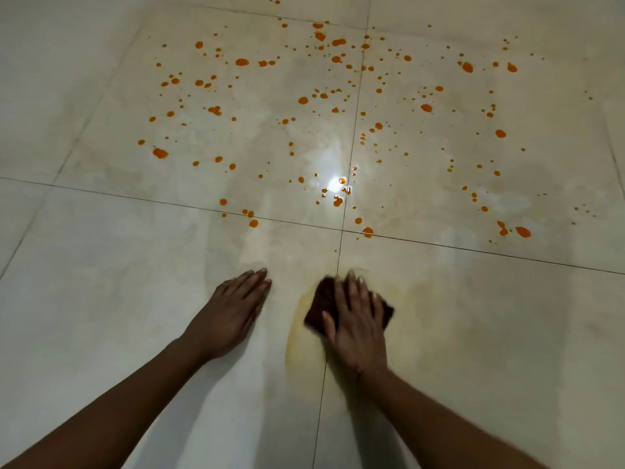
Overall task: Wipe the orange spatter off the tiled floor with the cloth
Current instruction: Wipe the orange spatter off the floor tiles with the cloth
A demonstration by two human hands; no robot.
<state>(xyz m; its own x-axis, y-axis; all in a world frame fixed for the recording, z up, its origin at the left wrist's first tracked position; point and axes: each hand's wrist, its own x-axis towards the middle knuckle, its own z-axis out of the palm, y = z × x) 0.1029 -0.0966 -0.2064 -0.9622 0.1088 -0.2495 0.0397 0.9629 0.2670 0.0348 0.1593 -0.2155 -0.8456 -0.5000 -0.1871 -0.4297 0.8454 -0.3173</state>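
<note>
Dark cloth pressed flat to the tiled floor under the right hand, orange spatter spread beyond it.

The dark brown cloth (321, 304) lies on the tiled floor (101, 299) just right of the grout line that runs toward the viewer, near the crossing of the two grout lines; the right hand (356, 324) lies palm-down on it, fingers spread and flat rather than curled around it, slightly blurred. A pale yellowish smear (301, 336) marks the tile at the cloth's left edge and below it. The left hand (233, 311) rests open and flat on the bare tile to the left, fingers together, apart from the cloth. The orange spatter (304, 100), many drops and blobs, covers the two farther tiles, reaching down to the cross grout line, well apart from the cloth. A bright light reflection (334, 184) sits among the nearer drops.
</note>
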